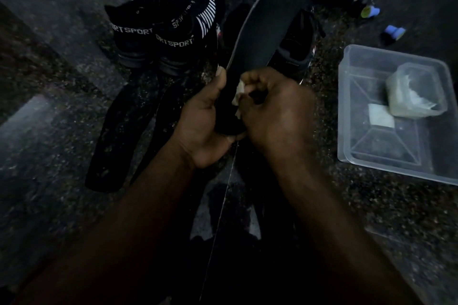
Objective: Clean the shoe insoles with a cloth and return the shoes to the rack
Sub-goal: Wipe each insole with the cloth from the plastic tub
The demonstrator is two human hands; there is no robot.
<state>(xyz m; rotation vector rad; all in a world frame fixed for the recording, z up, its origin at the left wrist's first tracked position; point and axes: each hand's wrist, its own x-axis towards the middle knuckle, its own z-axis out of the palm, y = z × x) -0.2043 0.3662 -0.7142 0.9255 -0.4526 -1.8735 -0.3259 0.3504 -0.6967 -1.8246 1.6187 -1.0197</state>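
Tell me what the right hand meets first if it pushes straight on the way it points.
The insole: the right hand, gripping the cloth, points at its lower end, which the left hand holds. They may already touch; depth is unclear.

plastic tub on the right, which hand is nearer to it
Right. The right hand, gripping the cloth, is on the tub's side of the insole; the left hand holds the insole's far side.

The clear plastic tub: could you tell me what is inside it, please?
A smaller clear container with whitish contents and a pale square beside it; anything beneath them is hidden.
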